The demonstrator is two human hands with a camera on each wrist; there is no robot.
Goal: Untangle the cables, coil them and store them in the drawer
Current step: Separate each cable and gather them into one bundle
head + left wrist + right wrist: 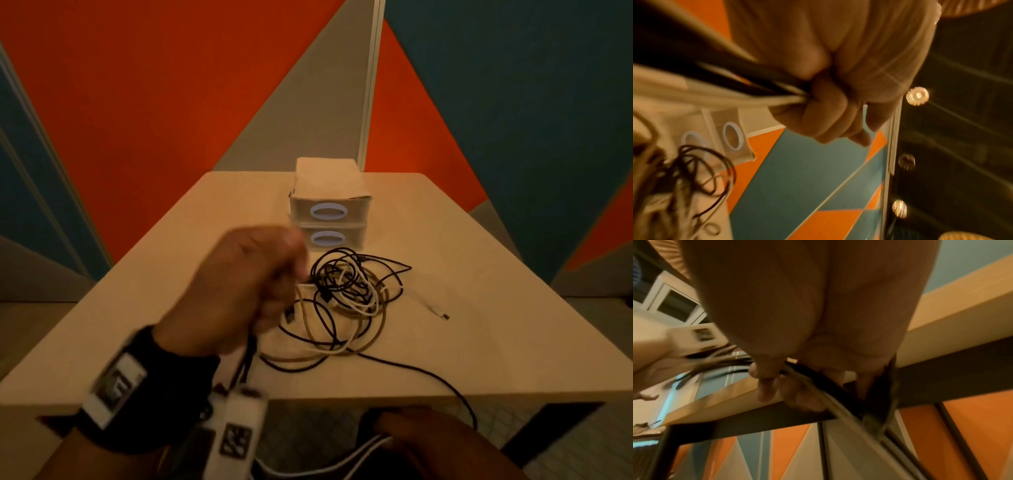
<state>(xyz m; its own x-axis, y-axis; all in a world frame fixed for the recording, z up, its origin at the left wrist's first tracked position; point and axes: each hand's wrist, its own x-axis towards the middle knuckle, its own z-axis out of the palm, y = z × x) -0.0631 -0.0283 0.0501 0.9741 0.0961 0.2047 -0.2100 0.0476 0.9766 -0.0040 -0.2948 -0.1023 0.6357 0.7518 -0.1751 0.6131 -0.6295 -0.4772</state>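
Observation:
A tangle of black, white and tan cables (346,294) lies on the light wooden table (479,308), in front of a small two-drawer unit (329,212) with both drawers closed. My left hand (274,294) hovers over the tangle's left side as a fist, gripping a bundle of black and white cable strands (735,91) that run down toward me. My right hand (421,428) is low, below the table's near edge. There its thumb and fingers (764,378) pinch the same black and white strands (834,404). A black cable (445,380) trails off the front edge.
A white cable end with a USB plug (442,313) lies loose to the right of the tangle. The drawer unit (731,136) stands at the table's far middle. Orange, blue and grey wall panels surround the table. Its dark legs (663,451) show below the edge.

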